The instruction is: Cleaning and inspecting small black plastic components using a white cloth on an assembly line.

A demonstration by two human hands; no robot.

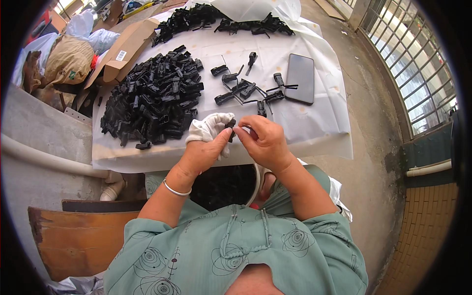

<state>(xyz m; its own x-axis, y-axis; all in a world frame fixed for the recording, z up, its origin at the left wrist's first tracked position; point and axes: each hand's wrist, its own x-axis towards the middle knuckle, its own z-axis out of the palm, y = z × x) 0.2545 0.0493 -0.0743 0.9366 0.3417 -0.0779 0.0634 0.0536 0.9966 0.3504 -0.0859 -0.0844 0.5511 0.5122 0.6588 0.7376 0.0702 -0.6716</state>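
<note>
Over the table's near edge, my left hand [210,146], partly covered by a white glove [202,129] with the thumb bare, grips a small black plastic part [231,132]. My right hand [267,142] is bare. Its thumb and forefinger pinch together right at that part's edge; whatever lies between them is too small to make out. Just beyond my hands lie several loose black plastic parts [247,90], some with thin black strips sticking out. A large heap of similar black parts [157,93] covers the table to the left.
A dark-screened phone [300,78] lies at right on the white table cover [324,125]. More black pieces [189,22] are piled along the far side. An open cardboard box [123,51] leans at the left edge. Below my hands, a round container [256,184] holds dark contents.
</note>
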